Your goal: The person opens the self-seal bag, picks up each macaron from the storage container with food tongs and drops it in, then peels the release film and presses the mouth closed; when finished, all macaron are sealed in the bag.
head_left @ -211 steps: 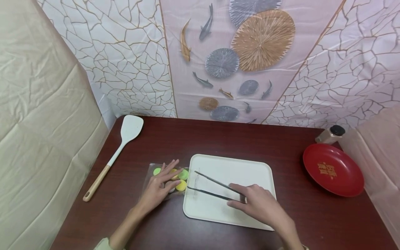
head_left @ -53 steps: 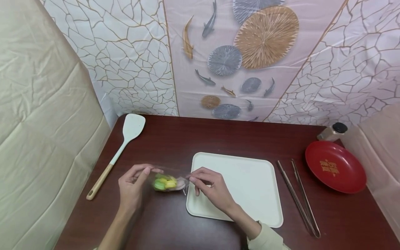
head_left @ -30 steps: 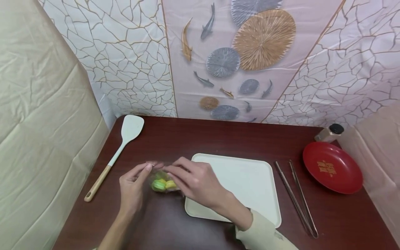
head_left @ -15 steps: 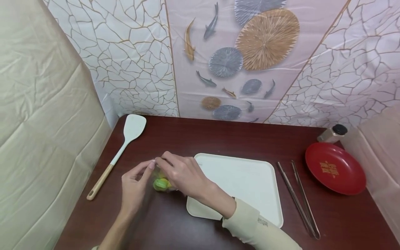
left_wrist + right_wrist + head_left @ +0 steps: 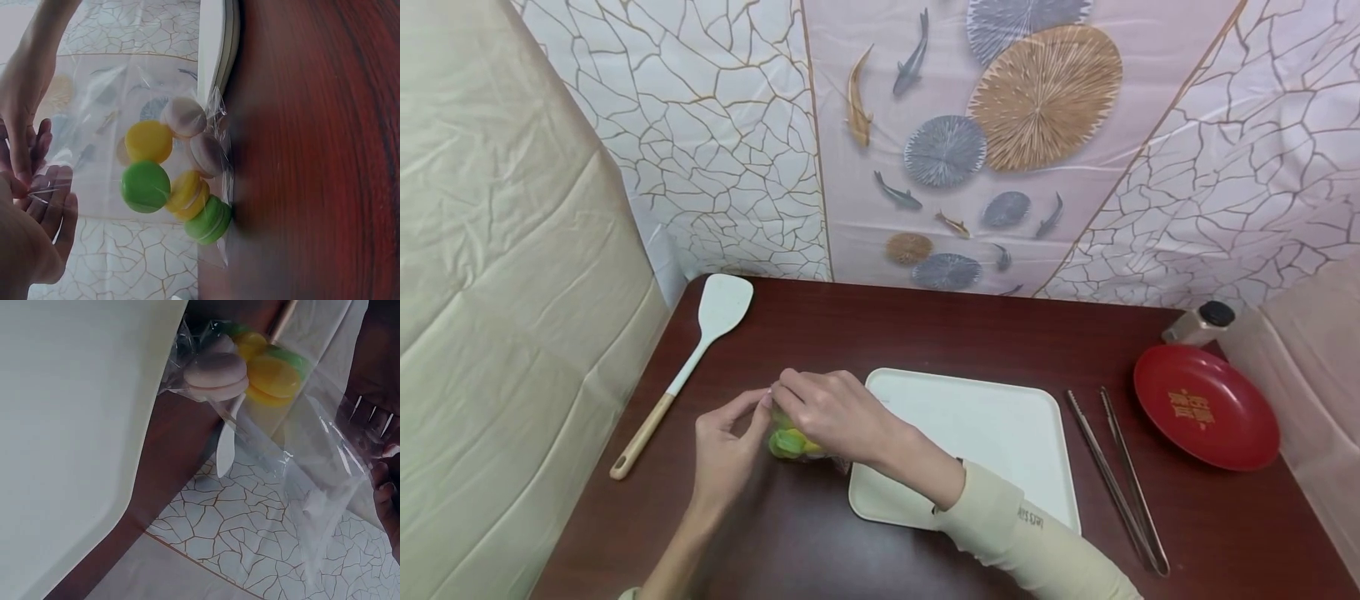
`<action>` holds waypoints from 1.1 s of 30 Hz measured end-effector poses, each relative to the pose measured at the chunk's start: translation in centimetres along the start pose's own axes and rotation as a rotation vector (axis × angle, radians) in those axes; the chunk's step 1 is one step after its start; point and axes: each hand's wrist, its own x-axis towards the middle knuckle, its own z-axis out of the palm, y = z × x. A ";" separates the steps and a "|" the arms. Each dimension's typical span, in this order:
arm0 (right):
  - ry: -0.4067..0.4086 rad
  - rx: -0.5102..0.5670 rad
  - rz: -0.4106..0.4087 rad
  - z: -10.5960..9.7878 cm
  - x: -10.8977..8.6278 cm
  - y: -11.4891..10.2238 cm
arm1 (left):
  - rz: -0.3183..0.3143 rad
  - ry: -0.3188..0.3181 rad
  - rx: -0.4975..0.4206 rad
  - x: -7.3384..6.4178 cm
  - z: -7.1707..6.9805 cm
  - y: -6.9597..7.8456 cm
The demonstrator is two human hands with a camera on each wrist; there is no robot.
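A clear plastic bag (image 5: pixel 334 444) stands between my hands just left of the tray, its lower edge close to the table. Inside are several macarons: green (image 5: pixel 145 187), yellow (image 5: pixel 149 142) and pale mauve (image 5: pixel 184 117). My left hand (image 5: pixel 722 454) pinches the bag's top edge between thumb and fingers. Right beside it, my right hand (image 5: pixel 838 417) pinches the same edge, fingertips meeting the left ones. In the head view the right hand hides part of the bag and macarons. The left wrist view shows the bag hanging below both sets of fingertips.
The cream tray (image 5: pixel 977 433) lies under the right forearm. Metal tongs (image 5: pixel 1108 479) lie to its right. Farther right are a red plate (image 5: pixel 1236 429) and a black-lidded jar (image 5: pixel 1191 327). A white spatula (image 5: pixel 724 304) with a wooden handle lies on the left.
The tongs, earlier in my right hand over the tray, now lie right of it. The bag has been lifted from lying flat. My right hand has slid left along its top to my left fingers.
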 end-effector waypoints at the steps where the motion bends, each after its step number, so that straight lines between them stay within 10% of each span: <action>1: -0.004 -0.004 -0.007 0.0 0.0 0.1 | 0.026 0.004 0.017 0.0 0.0 -0.1; 16: 0.095 0.138 0.069 0.7 0.0 0.0 | 0.203 0.048 -0.005 0.0 0.4 -0.7; 33: 0.196 0.474 0.242 2.1 -0.3 -0.2 | 0.174 0.108 -0.120 -0.5 0.6 -1.3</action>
